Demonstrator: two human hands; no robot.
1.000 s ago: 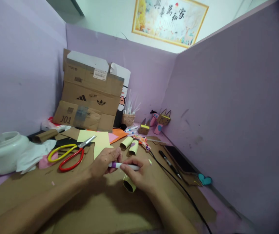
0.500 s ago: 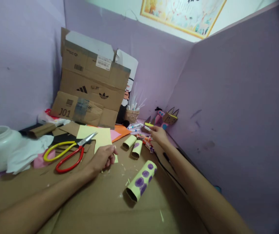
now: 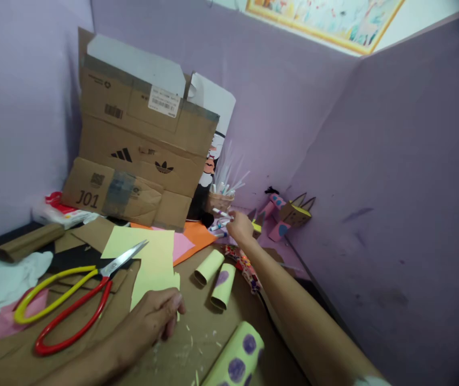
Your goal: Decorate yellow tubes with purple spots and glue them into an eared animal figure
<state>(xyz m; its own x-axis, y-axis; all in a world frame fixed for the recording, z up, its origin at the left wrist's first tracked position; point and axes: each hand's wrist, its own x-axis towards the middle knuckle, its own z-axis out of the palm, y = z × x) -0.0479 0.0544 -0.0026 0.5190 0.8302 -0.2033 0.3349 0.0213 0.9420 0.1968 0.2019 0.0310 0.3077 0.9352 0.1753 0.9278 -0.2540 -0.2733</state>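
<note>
My right hand (image 3: 240, 227) reaches to the back of the table, its fingers closed on a white marker (image 3: 222, 214) above other markers (image 3: 218, 227). Half curled, my left hand (image 3: 159, 316) rests at the edge of the pale yellow paper (image 3: 151, 262); whether its fingers hold anything is hidden. Between the arms lie two small yellow tubes, a plain one (image 3: 210, 266) and one with a purple spot (image 3: 224, 287). Nearer me is a larger yellow tube with purple spots (image 3: 237, 359). A patterned strip (image 3: 245, 266) lies beside my right forearm.
Large red and yellow scissors (image 3: 106, 268) lie open at left, near white cloth (image 3: 10, 279). A flattened cardboard box (image 3: 141, 145) leans on the back wall. Beside it stands a basket (image 3: 220, 202) of white sticks. Pink and cardboard figures (image 3: 293, 213) stand at back right.
The view has shifted closer to the table. My right hand has moved left over the markers, with a white marker still at its fingers. My left hand stays by the yellow paper.
</note>
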